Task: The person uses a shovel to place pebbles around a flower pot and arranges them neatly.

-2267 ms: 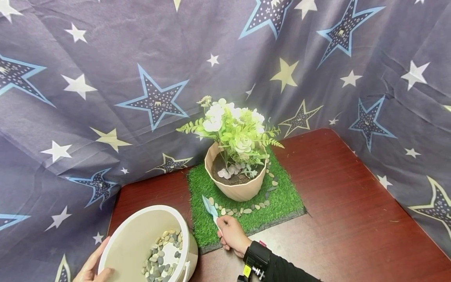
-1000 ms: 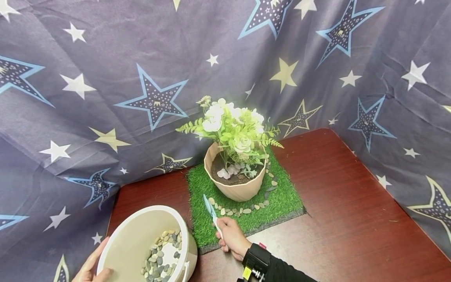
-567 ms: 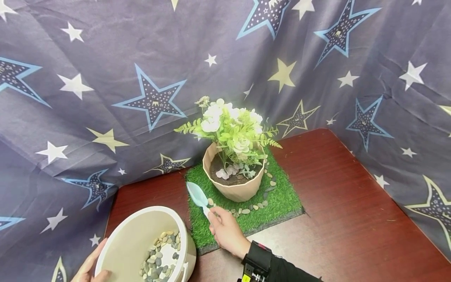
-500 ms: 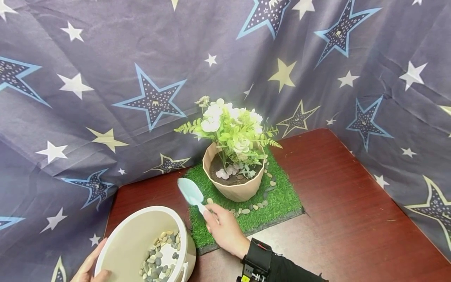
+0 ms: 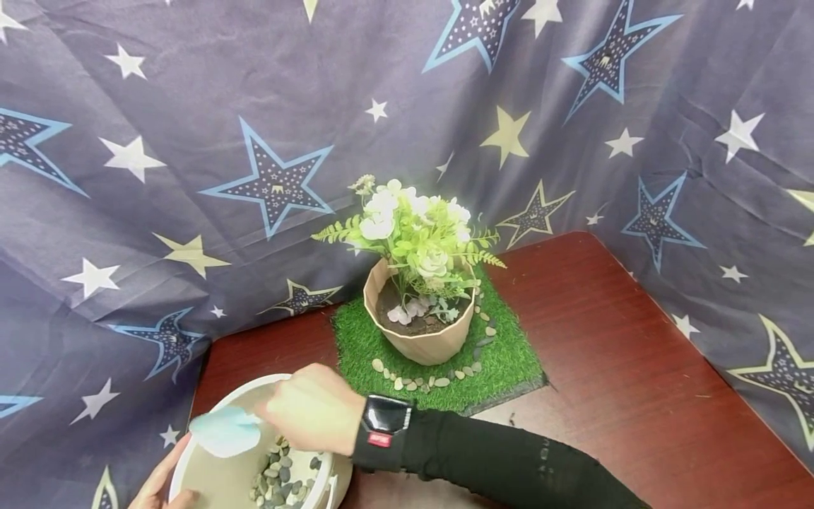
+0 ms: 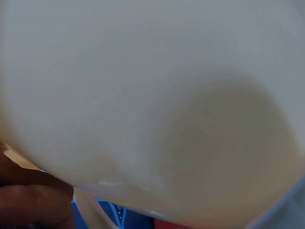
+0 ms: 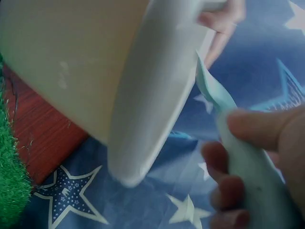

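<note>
My right hand [image 5: 318, 410] grips a small pale blue garden trowel [image 5: 229, 433] by its handle, the blade over the mouth of a cream bucket [image 5: 216, 484]. Blade and hand are a little blurred. In the right wrist view, thumb and fingers wrap the trowel handle [image 7: 257, 181], with the blade edge-on beside the bucket's rim. My left hand [image 5: 159, 481] holds the tilted bucket at its left rim. Grey and tan pebbles [image 5: 276, 477] lie inside, partly hidden by the right forearm. The bucket's pale wall [image 6: 119, 71] fills most of the left wrist view.
A beige pot [image 5: 426, 346] with white flowers [image 5: 407, 226] and soil stands on a green artificial turf mat [image 5: 509, 367]. A curved row of pebbles [image 5: 440, 382] lies along its front and right. A starry cloth [image 5: 407, 148] hangs behind the reddish-brown table [image 5: 572, 297].
My right hand has lifted the trowel from the turf by the pebble row and swung it left over the bucket. The left hand keeps its hold; the view shifts slightly.
</note>
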Demonstrator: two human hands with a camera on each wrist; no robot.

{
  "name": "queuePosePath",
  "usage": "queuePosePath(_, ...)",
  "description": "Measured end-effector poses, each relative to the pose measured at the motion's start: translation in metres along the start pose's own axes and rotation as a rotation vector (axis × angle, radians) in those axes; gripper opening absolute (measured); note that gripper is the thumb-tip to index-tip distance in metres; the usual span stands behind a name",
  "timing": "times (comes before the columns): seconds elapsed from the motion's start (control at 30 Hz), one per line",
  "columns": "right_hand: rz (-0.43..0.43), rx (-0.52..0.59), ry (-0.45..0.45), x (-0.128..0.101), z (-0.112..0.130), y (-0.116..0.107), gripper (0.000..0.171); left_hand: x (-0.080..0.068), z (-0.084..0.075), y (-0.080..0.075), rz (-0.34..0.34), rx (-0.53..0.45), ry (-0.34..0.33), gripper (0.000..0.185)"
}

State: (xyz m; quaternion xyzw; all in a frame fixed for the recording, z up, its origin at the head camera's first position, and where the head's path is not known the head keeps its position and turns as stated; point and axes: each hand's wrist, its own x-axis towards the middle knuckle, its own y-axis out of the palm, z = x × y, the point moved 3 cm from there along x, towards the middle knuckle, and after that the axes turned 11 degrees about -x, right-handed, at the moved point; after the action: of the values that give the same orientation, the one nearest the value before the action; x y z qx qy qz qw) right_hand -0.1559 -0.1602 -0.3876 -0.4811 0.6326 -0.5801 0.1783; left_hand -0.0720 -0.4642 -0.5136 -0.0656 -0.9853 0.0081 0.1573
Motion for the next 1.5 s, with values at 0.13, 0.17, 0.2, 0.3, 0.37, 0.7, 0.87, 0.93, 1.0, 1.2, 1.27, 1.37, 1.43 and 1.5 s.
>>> queuePosePath(0.13, 0.071, -0.102, -0.084, 0.022, 0.023, 0.021, 0.019, -0.003, 0.0, 0.002, -0.067, -0.011, -0.03, 0.102)
queuePosePath(0.17, 0.072, -0.129, -0.091, 0.026, 0.028, 0.028, 0.02, -0.003, 0.0, 0.003, -0.067, -0.024, -0.033, 0.102)
queuePosePath(0.2, 0.071, -0.154, -0.096, 0.029, 0.033, 0.036, 0.021, -0.002, -0.001, 0.004, -0.059, -0.027, -0.035, 0.102)
queuePosePath(0.3, 0.054, -0.223, -0.103, 0.032, 0.043, 0.057, 0.025, -0.002, -0.002, 0.007, -0.018, -0.049, -0.029, 0.104)
queuePosePath(0.37, 0.037, -0.266, -0.118, 0.031, 0.047, 0.067, 0.027, -0.001, -0.003, 0.008, 0.0, -0.037, -0.022, 0.104)
queuePosePath(0.7, 0.054, -0.355, -0.187, 0.03, 0.055, 0.077, 0.026, 0.0, -0.006, 0.007, 0.012, -0.069, -0.026, 0.102)
queuePosePath(0.87, 0.158, -0.317, -0.184, 0.032, 0.056, 0.077, 0.026, 0.001, -0.004, 0.008, 0.039, -0.078, -0.001, 0.102)
queuePosePath(0.93, 0.198, -0.295, -0.18, 0.032, 0.055, 0.076, 0.025, 0.0, -0.004, 0.009, 0.04, -0.07, 0.012, 0.102)
queuePosePath(1.0, 0.23, -0.282, -0.178, 0.033, 0.055, 0.075, 0.025, 0.0, -0.003, 0.009, 0.023, -0.044, 0.014, 0.103)
queuePosePath(1.2, 0.276, -0.27, -0.202, 0.032, 0.056, 0.073, 0.02, -0.002, -0.005, 0.008, -0.003, -0.05, -0.015, 0.103)
queuePosePath(1.27, 0.312, -0.236, -0.23, 0.031, 0.057, 0.072, 0.013, -0.002, -0.006, 0.007, -0.001, -0.064, -0.027, 0.102)
queuePosePath(1.37, 0.364, -0.174, -0.255, 0.031, 0.057, 0.071, 0.01, -0.002, -0.006, 0.006, -0.008, -0.039, -0.034, 0.102)
queuePosePath(1.43, 0.405, -0.125, -0.25, 0.03, 0.057, 0.071, 0.009, -0.002, -0.006, 0.004, -0.003, -0.04, -0.04, 0.102)
queuePosePath(1.5, 0.435, -0.088, -0.233, 0.029, 0.057, 0.07, 0.007, -0.002, -0.005, 0.003, 0.005, -0.041, -0.049, 0.103)
